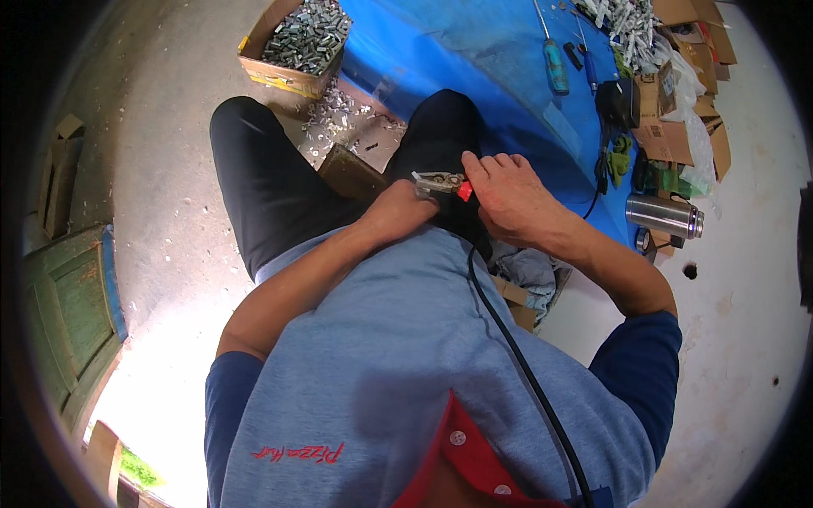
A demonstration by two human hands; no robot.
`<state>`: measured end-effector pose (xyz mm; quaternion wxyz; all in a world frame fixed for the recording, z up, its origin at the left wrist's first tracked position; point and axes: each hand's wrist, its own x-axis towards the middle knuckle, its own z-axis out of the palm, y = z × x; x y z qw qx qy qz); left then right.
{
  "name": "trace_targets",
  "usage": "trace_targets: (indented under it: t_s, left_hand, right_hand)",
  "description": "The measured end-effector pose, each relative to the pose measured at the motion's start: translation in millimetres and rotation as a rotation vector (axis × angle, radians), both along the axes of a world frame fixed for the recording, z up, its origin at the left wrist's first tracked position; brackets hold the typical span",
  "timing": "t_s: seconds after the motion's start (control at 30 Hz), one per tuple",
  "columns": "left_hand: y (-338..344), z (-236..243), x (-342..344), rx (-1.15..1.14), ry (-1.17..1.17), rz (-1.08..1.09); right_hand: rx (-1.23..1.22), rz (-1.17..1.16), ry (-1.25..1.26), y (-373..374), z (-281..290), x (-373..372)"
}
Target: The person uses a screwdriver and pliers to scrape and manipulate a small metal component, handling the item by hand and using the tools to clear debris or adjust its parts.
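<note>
Above my lap my right hand (512, 195) is closed around the red handle of a pair of pliers (440, 180). Their metal jaws point left, toward my other hand. My left hand (396, 208) is closed right beside the jaws, its fingers curled. A small pale piece (416, 176) shows at the jaw tips, too small to name. What lies inside my left fingers is hidden.
A cardboard box (292, 78) of small metal parts stands on the floor ahead, with white scraps beside it. On the blue-covered surface (474, 51) lie screwdrivers (555, 66) and a pile of pale parts (622, 21). A steel flask (665, 217) lies at right.
</note>
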<state>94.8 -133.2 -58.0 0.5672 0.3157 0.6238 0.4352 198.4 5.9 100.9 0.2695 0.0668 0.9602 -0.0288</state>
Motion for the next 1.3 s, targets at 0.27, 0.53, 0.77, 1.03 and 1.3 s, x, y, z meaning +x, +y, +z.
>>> trace_targets:
  t_s: [0.27, 0.53, 0.77, 1.03, 1.3]
  left_hand:
    - [-1, 6, 0, -0.047, 0.07, -0.039]
    - [-5, 22, -10, -0.105, 0.023, -0.126]
    - [-13, 33, -10, -0.007, 0.084, -0.224]
    - [-15, 48, -5, -0.011, 0.132, -0.021]
    - [-10, 48, -3, 0.026, 0.09, 0.065]
  right_hand:
    - [0.026, 0.081, -0.016, 1, 1, -10]
    - [-0.287, -0.177, -0.302, 14, 4, -12]
    - [-0.633, -0.41, -0.306, 16, -2, 13]
    - [-1.016, -0.921, -0.329, -1, -10, 29]
    - [-1.18, -0.933, -0.202, 3, -24, 36]
